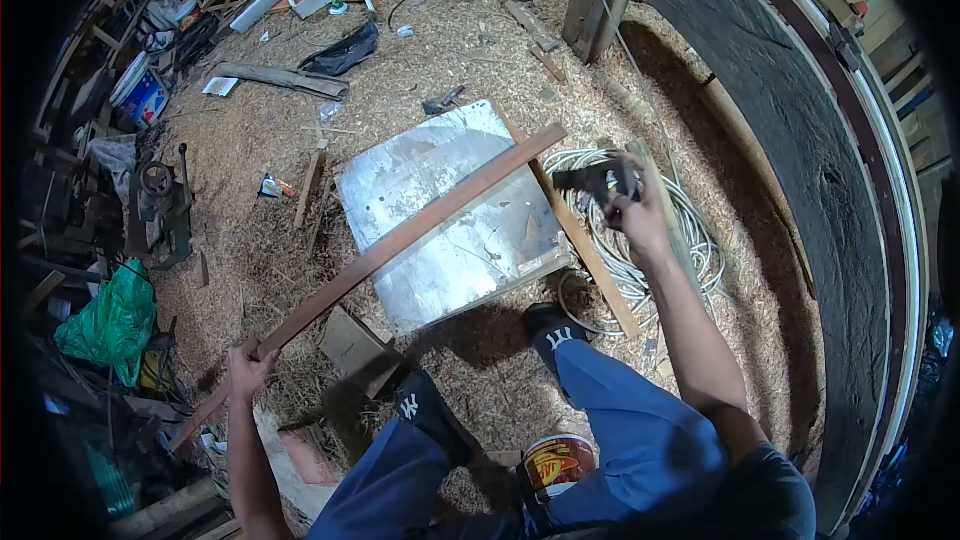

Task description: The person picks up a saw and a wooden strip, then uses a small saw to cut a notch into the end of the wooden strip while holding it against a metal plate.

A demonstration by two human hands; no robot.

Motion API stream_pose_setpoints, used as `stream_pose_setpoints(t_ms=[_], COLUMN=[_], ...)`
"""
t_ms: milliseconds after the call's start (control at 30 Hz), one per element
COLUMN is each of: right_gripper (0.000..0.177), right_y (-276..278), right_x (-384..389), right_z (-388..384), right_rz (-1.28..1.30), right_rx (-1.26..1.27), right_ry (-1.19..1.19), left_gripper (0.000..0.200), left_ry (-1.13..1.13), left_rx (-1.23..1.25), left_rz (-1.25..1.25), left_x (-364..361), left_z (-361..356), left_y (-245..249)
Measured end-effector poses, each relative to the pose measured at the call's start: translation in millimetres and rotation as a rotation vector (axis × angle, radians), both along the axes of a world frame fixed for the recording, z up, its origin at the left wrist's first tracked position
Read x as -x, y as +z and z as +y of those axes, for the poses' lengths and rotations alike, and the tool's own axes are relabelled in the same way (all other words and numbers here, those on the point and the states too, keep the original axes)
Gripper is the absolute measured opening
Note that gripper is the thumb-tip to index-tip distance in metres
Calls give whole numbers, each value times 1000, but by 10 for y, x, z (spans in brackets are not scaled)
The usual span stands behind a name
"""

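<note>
A long reddish-brown wooden strip (420, 225) slants across a scuffed metal-topped board (440, 190) low on the ground. Near the strip's lower-left end, my left hand (248, 372) is closed around it. My right hand (640, 205) grips a dark hand tool (600, 180) just right of the strip's far end, apart from the wood; its shape resembles a small plane, but blur hides its exact kind. Under that hand lies a coil of pale cable or hose (690, 240), beside a narrow wooden batten (590, 265) that leans along the board's right edge.
A wooden block (358, 350) sits by my left foot, and a printed bucket (560, 462) stands between my legs. Wood shavings cover the ground. A hammer-like tool (444, 100) lies beyond the board. A heavy dark beam (770, 70) runs along the right; a green bag (110, 325) is at left.
</note>
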State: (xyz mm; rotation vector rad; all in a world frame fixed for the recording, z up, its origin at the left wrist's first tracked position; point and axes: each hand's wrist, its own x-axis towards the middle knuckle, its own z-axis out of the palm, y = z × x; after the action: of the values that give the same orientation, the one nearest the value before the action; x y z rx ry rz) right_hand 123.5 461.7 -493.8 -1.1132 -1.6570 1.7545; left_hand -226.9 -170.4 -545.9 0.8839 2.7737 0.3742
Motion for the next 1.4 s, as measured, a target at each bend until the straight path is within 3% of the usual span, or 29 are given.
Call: stream_pose_setpoints(t_ms=[100,167,233,300,433,533,667,767,933,1033,1267,1400], right_gripper=[70,53,43,18,21,23,25,28,37,43,38,32], right_y=[-43,-243,-447,-522,-413,-407,-439,-311,-240,-238,-313,-373], right_x=[22,51,160,365,623,710,717,771,801,652,586,606], right_z=[77,259,457,491,616,694,811,739,617,511,411,337], right_rz=[116,143,147,144,-112,-153,-296,-448,-492,-387,-409,-406], right_rx=[85,52,33,-30,-276,-396,-338,-391,-417,-427,-608,-551], right_ry=[-197,-120,-65,-73,0,55,139,332,415,293,414,359], left_gripper=[66,77,81,85,88,88,87,87,81,78,77,76], left_ry=[-15,9,17,23,10,8,0,-83,-32,-38,-84,-167], left_rx=[47,-65,-14,34,58,63,103,100,249,331,418,320], left_rz=[-25,-81,-33,17,24,-9,-30,64,56,79,84,198], left_x=[35,-14,88,176,229,226,288,349,327,327,371,379], left_z=[-91,-54,-191,-312,-205,-116,-84,-126,-76,-72,8,14], left_y=[-10,49,-44,-82,-34,12,22,-26,3,-24,50,36])
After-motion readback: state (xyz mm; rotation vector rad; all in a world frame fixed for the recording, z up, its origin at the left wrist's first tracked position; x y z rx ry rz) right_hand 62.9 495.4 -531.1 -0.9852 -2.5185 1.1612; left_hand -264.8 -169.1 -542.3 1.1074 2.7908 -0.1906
